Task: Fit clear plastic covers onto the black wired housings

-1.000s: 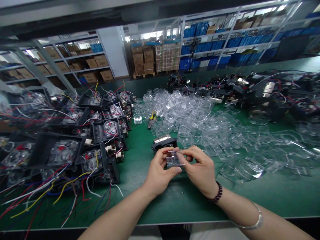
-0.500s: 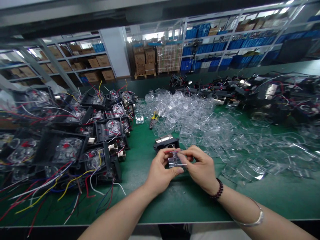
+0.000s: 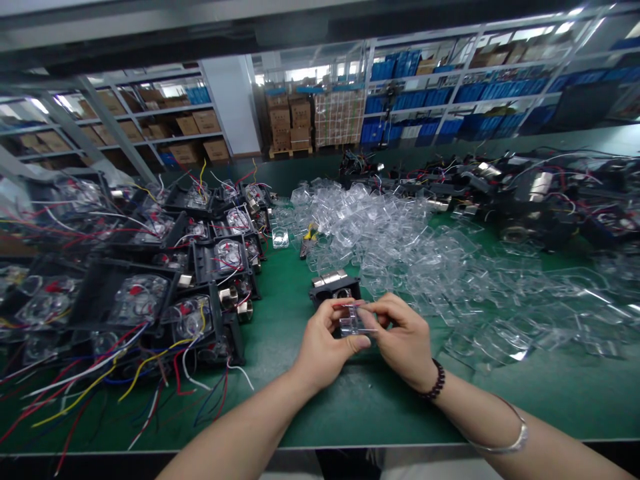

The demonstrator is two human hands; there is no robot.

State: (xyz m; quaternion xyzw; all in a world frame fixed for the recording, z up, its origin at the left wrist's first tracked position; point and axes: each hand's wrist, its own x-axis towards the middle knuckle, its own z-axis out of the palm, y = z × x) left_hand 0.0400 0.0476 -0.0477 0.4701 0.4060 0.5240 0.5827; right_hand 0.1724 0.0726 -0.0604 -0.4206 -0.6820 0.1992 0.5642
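Note:
A small clear plastic part (image 3: pixel 351 325) is held up between my two hands near the bench's front. My left hand (image 3: pixel 323 341) grips it from the left, thumb below and fingers above. On its right side, my right hand (image 3: pixel 403 337) pinches the same part with thumb and fingers. A thin red edge shows along the top of the part; its finer details are hidden by my fingers. Just behind my hands sits a black housing (image 3: pixel 320 291) with a shiny metal fitting (image 3: pixel 329 278) on it.
A heap of clear plastic parts (image 3: pixel 380 227) spreads behind and to the right. Black housings with loose coloured wires (image 3: pixel 137 297) crowd the left. Yellow-handled pliers (image 3: pixel 309 241) lie by the heap. More dark wired assemblies (image 3: pixel 540 190) line the back right of the green bench (image 3: pixel 280 400).
Hardly anything differs. Both hands keep hold of the clear plastic part, and the whole view has shifted very slightly.

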